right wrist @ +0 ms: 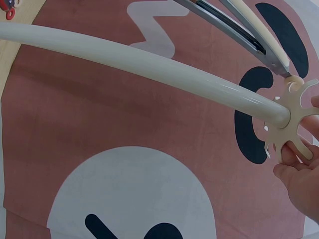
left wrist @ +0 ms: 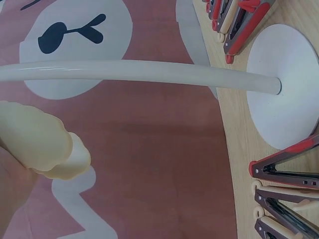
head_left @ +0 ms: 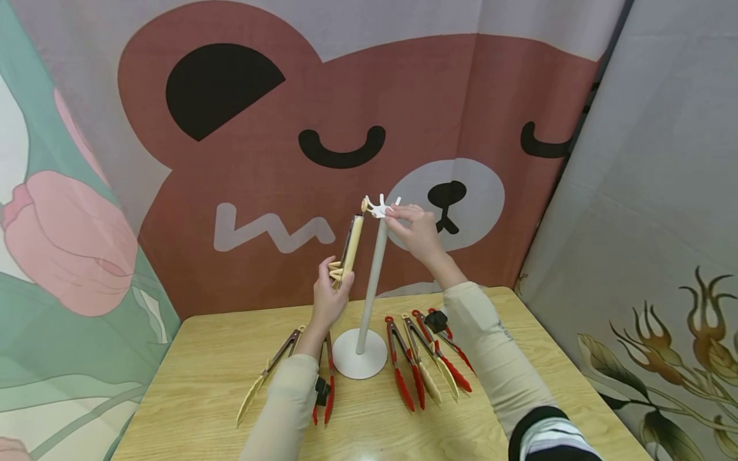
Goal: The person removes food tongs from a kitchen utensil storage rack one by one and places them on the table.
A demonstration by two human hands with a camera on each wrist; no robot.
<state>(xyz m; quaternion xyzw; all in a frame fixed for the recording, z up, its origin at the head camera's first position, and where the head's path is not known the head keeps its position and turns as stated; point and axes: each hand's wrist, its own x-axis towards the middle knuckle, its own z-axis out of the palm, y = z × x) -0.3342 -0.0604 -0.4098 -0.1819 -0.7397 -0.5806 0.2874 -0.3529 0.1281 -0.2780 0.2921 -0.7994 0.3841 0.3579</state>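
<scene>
My left hand (head_left: 330, 298) grips a pair of cream-handled tongs (head_left: 353, 246) near its scalloped heads (left wrist: 47, 144), with the ring end pointing up. That end ring (right wrist: 294, 81) is right at one hook of the white stand's top (right wrist: 289, 122), overlapping it in the right wrist view. With thumb and fingers, my right hand (head_left: 419, 234) pinches the opposite side of the hooked top. The stand's white pole (head_left: 373, 282) leans slightly, rising from a round white base (head_left: 360, 368) on the table.
Right of the base lie several red and cream tongs (head_left: 406, 365), with a black block (head_left: 436, 321) among them. Cream tongs (head_left: 268, 371) and red tongs (head_left: 330, 384) lie left on the wooden table (head_left: 190, 384). A bear-print curtain (head_left: 259, 179) hangs behind.
</scene>
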